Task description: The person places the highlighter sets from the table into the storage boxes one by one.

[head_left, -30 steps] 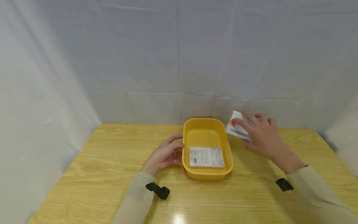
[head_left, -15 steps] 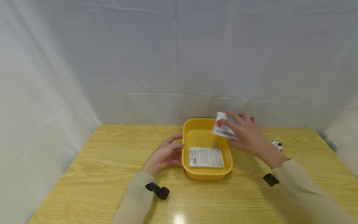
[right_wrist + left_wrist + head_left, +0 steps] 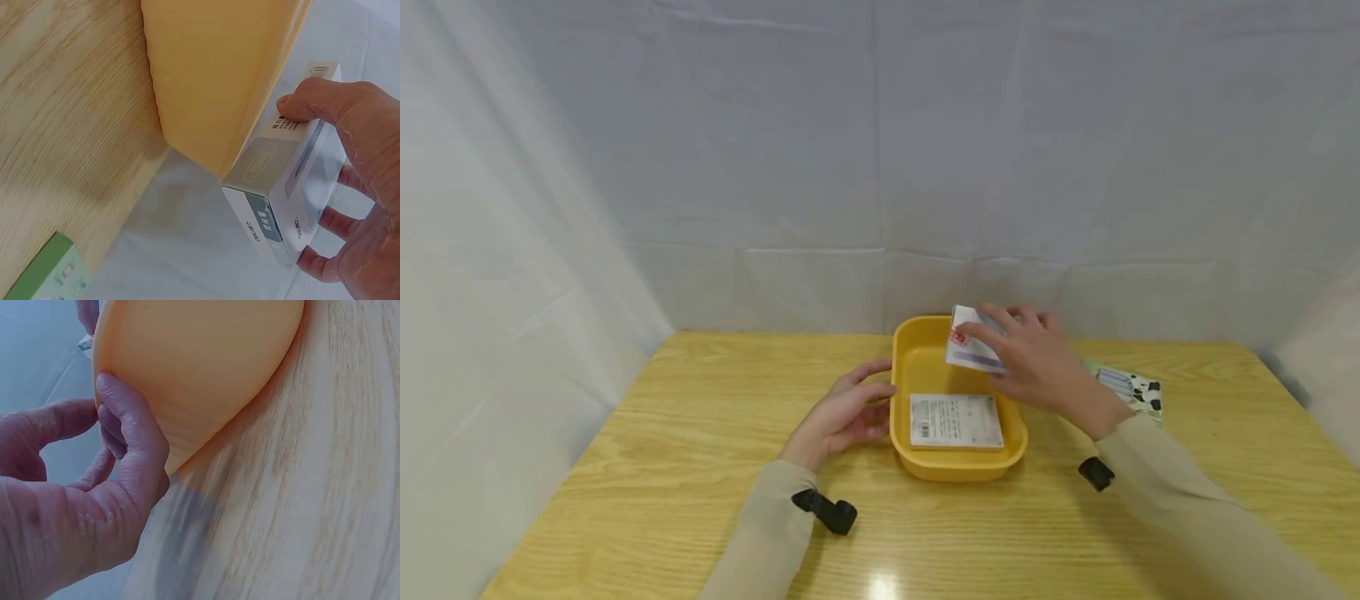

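In the head view a yellow plastic bin [image 3: 958, 471] stands on the wooden table. My left hand [image 3: 842, 412] is at its left side, fingertips against the outer wall near the rim; the left wrist view shows these fingers [image 3: 134, 425] lightly bent. My right hand [image 3: 1037, 367] holds a small white carton [image 3: 973, 354] with a red mark, tilted over the far right part of the bin. In the right wrist view the thumb presses one face of the carton [image 3: 306, 181] and the fingers the opposite one. A flat white pack [image 3: 955, 421] with barcode and print lies inside the bin's near half.
A green box with a panda picture [image 3: 1138, 390] lies on the table right of the bin, partly behind my right wrist; its green end [image 3: 53, 275] shows in the right wrist view. A pale sheet [image 3: 880, 167] hangs behind the table [image 3: 700, 467].
My right hand has moved left with the white carton, from beside the bin to over it. The panda box has come into sight behind the right wrist. My left hand has stayed put.
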### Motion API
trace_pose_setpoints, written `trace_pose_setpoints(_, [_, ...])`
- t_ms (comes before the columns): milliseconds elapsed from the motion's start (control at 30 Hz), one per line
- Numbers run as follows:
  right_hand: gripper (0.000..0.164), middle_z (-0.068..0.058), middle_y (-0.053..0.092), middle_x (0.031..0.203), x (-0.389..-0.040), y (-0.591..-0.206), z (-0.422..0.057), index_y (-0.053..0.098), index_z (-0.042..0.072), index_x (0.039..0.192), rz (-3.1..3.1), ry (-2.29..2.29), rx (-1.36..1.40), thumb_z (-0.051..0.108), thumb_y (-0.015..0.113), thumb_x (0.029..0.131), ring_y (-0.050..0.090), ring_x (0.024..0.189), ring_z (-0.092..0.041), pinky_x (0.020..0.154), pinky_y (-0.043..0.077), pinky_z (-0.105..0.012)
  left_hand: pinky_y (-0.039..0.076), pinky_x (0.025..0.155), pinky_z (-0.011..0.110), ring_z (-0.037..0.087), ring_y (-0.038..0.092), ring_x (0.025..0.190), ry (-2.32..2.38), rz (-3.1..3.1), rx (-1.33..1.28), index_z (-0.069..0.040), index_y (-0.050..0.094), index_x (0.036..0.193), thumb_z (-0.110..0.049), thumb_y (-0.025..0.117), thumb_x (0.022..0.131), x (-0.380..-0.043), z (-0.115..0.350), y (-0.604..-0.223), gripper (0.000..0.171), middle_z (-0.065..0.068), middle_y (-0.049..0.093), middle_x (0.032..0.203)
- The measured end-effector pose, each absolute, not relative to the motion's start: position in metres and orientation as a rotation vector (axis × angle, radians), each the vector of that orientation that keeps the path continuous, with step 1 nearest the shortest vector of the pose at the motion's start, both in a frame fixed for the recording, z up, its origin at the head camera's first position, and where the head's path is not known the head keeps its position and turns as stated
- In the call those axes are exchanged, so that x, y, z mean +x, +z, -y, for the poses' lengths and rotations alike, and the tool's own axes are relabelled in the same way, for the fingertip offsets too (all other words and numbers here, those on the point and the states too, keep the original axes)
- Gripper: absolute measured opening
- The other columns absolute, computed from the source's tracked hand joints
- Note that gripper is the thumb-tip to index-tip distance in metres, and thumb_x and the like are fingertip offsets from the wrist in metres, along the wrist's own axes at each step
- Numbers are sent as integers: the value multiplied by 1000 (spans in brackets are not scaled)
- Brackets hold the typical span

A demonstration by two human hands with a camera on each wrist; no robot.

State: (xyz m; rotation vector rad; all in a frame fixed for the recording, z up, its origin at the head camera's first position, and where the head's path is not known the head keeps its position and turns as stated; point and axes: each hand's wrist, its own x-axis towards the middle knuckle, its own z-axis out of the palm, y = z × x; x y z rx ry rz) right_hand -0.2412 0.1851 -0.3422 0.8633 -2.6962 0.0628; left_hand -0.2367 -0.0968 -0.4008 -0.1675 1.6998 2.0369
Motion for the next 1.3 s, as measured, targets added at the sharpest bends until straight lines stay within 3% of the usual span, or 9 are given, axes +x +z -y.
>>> trace_pose_setpoints(367, [64,-11,44,157,-251,-342,-173,54,29,144,2700,53,903,26,81,85,49,129,-42,98,43,-67,51,65,26,17,60,88,2033,-1700,-161,-23,46,150,-14,59,101,-236,97,-400,51,10,62,117])
trace_pose_setpoints(800, [60,-7,46,155,-261,-343,-150,56,33,141,2722,66,993,26,81,87,48,132,-40,100,41,-63,53,70,28,20,60,97,2040,-1683,-176,-24,44,151,-15,59,101,-237,99,-398,53,16,58,133])
trace_pose_setpoints(1000, [62,-6,46,155,-268,-351,-147,57,32,141,2797,130,1016,25,82,85,46,132,-39,101,41,-62,53,69,28,20,60,94,2032,-1683,-174,-24,45,150,-16,60,101,-236,98,-399,52,15,59,131])
trace_pose_setpoints(1300, [56,-3,50,153,-279,-354,-149,59,30,137,2923,247,1041,22,78,85,45,133,-36,104,39,-69,53,68,27,19,61,92,2031,-1686,-166,-22,43,152,-14,59,101,-234,96,-397,55,15,60,131])
